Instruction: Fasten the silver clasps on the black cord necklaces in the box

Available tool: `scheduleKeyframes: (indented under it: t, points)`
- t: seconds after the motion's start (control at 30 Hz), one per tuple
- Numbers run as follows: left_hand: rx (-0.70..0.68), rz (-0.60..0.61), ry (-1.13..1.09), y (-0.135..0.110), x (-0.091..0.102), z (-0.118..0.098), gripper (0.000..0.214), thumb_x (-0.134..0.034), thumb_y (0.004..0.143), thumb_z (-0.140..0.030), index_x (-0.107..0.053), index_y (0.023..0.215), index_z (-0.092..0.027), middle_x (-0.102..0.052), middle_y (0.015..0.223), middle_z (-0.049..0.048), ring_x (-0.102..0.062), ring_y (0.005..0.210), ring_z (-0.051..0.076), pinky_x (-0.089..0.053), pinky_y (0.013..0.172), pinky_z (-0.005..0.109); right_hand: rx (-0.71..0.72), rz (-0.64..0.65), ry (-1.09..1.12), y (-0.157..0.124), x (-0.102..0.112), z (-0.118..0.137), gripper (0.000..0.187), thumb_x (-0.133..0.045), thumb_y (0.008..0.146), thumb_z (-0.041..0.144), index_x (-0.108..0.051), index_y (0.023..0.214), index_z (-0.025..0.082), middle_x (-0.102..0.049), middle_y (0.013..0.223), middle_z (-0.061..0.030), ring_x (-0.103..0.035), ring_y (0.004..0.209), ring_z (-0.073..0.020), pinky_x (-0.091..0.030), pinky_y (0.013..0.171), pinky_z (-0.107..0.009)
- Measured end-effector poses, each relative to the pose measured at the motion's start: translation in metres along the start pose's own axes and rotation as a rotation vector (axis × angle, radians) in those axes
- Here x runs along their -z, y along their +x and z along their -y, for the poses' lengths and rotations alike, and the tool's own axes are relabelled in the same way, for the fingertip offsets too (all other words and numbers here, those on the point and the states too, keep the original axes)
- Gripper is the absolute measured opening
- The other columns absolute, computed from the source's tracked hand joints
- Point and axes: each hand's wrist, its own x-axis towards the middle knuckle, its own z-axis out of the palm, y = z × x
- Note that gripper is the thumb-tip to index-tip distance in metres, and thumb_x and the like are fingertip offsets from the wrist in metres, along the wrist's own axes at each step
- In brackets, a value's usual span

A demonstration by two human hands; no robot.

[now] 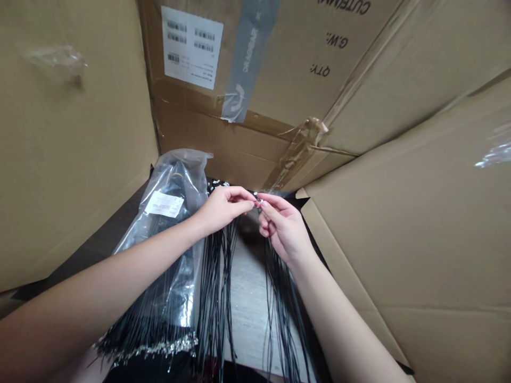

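Observation:
My left hand [228, 206] and my right hand [284, 226] meet fingertip to fingertip at the middle of the view. Both are closed in a pinch. A small white connector [259, 201] shows at the right fingertips; what the left fingertips pinch is too small and covered to make out. Below my left hand hangs a bundle of thin black cables [215, 282], with small white ends near its top. A second bundle of black cables [281, 303] runs down beneath my right hand and wrist.
A clear plastic bag [187, 159] with a white label holds more black cables, their silvery tips [159, 348] spilling from its lower end. Cardboard walls stand at the left [80, 159], back [287, 69] and right [419, 213]. A grey surface [249, 298] lies between the bundles.

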Motion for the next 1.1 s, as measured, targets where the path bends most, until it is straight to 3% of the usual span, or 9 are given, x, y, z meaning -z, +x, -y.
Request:
scheduleKeyframes:
  t: [0.2,0.43,0.7,0.87,1.1]
  points:
    - [-0.056,-0.011,0.039,0.0021,0.0009,0.0064,0.015,-0.069,0.078,-0.024,-0.075,0.083,-0.011,-0.07,0.074,0.0031,-0.053,0.062,0.01,-0.04,0.062,0.025,-0.012,-0.019,0.049,-0.0002,-0.0019,0.0015,0.035,-0.092,0.06,0.037,-0.07,0.081,0.019,-0.065,0.073,0.0015,-0.047,0.046,-0.0061,-0.036,0.034,-0.017]
    - [-0.093,-0.025,0.081,0.003,0.0019,0.0091,0.015,-0.068,0.079,-0.025,-0.075,0.082,-0.012,-0.073,0.079,0.0047,-0.062,0.073,0.014,-0.046,0.073,0.027,0.015,-0.022,0.021,-0.0007,-0.0002,0.0021,0.034,-0.09,0.061,0.035,-0.076,0.087,0.018,-0.066,0.072,0.0006,-0.049,0.048,-0.0065,-0.039,0.036,-0.017]
    - [-0.182,-0.043,0.12,0.0009,0.0019,0.0082,0.018,-0.069,0.081,-0.028,-0.077,0.083,-0.012,-0.076,0.084,0.0066,-0.066,0.078,0.016,-0.049,0.075,0.028,0.022,0.002,-0.002,-0.0004,0.0019,0.0025,0.035,-0.09,0.064,0.035,-0.077,0.092,0.018,-0.068,0.075,-0.0007,-0.048,0.046,-0.006,-0.038,0.035,-0.018]
    - [-0.191,-0.058,0.107,-0.0005,0.0011,0.0099,0.017,-0.071,0.081,-0.026,-0.079,0.086,-0.013,-0.078,0.086,0.0074,-0.069,0.079,0.017,-0.051,0.074,0.028,0.041,0.0,0.019,-0.0004,0.001,0.0045,0.03,-0.09,0.062,0.035,-0.077,0.084,0.02,-0.064,0.067,0.0017,-0.05,0.045,-0.007,-0.041,0.036,-0.018]
    - [-0.171,-0.086,0.098,-0.0004,0.0006,0.0094,0.018,-0.074,0.078,-0.028,-0.077,0.084,-0.012,-0.077,0.082,0.0075,-0.068,0.078,0.017,-0.053,0.075,0.029,0.015,-0.039,0.05,0.0001,0.002,0.0055,0.031,-0.091,0.059,0.033,-0.076,0.082,0.02,-0.069,0.076,-0.0005,-0.051,0.047,-0.0069,-0.041,0.037,-0.018]
